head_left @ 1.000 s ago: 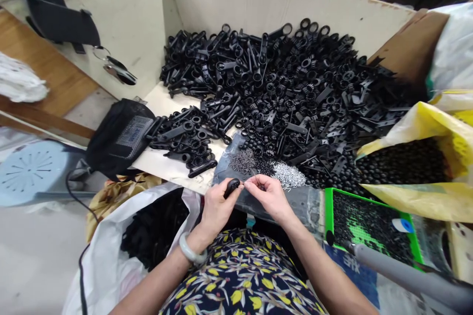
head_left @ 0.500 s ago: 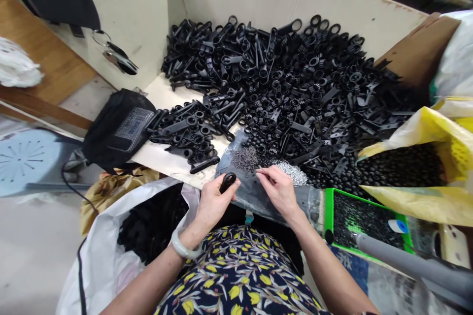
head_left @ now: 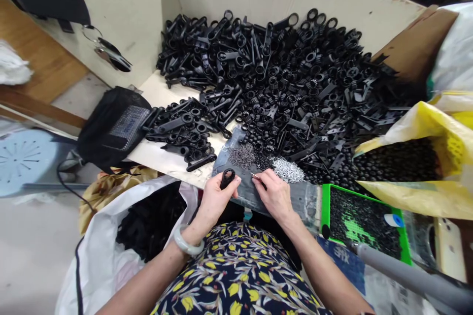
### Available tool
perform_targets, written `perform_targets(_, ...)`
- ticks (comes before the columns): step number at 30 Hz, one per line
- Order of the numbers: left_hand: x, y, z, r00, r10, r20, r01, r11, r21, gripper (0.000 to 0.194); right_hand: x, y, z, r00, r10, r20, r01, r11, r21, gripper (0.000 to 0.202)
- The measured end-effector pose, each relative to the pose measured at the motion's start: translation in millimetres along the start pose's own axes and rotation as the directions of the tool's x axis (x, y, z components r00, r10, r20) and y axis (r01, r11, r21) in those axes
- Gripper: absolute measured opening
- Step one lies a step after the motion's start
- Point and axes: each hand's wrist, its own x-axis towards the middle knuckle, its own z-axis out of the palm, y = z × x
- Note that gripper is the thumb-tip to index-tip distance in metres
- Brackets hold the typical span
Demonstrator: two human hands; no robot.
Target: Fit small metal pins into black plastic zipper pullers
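Observation:
My left hand [head_left: 215, 200] is wrapped round a black ring-ended part [head_left: 227, 177], whose ring points up between thumb and fingers. Just to its right, my right hand [head_left: 274, 194] pinches a small thin metal pin [head_left: 254, 174] at the fingertips. Both hands are over the near edge of a dark grey mat [head_left: 303, 200]. On the mat lie a pile of small dark screws [head_left: 242, 156] and, behind my right hand, a pile of shiny silver pins [head_left: 288, 170]. A large heap of black plastic parts [head_left: 266, 69] rises behind them.
A green tray [head_left: 325, 206] of small black pieces stands at the right, beside a yellow bag [head_left: 414, 199] of round black pieces. A white bag [head_left: 92, 251] with black contents is at lower left. A black pouch [head_left: 111, 128] lies on the left, and a grey tube [head_left: 399, 266] at lower right.
The view has shifted slightly. My right hand has turned a little, and the thin pin at its fingertips shows more clearly. My left hand still holds the black part.

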Motion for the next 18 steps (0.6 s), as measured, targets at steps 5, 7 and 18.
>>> perform_targets(5, -2.6, 5.5, 4.6, 0.996, -0.087, 0.028, 0.089, 0.988, -0.123, 0.03, 3.1, -9.7, -9.8, 0.998, -0.022, -0.052, 0.034, 0.968, 0.249, 0.017)
perform_targets(7, -2.3, 9.0, 5.2, 0.994, -0.107, 0.034, 0.111, 0.977, -0.184, 0.032, 4.8, -11.6, -13.3, 0.997, -0.031, -0.072, 0.05, 0.961, 0.273, 0.016)
perform_targets(18, -0.6, 11.6, -0.9, 0.991, -0.13, -0.026, 0.12, 0.964, -0.239, 0.038, 6.4, -3.5, -2.8, 0.999, 0.031, -0.027, -0.03, 0.999, 0.045, 0.021)
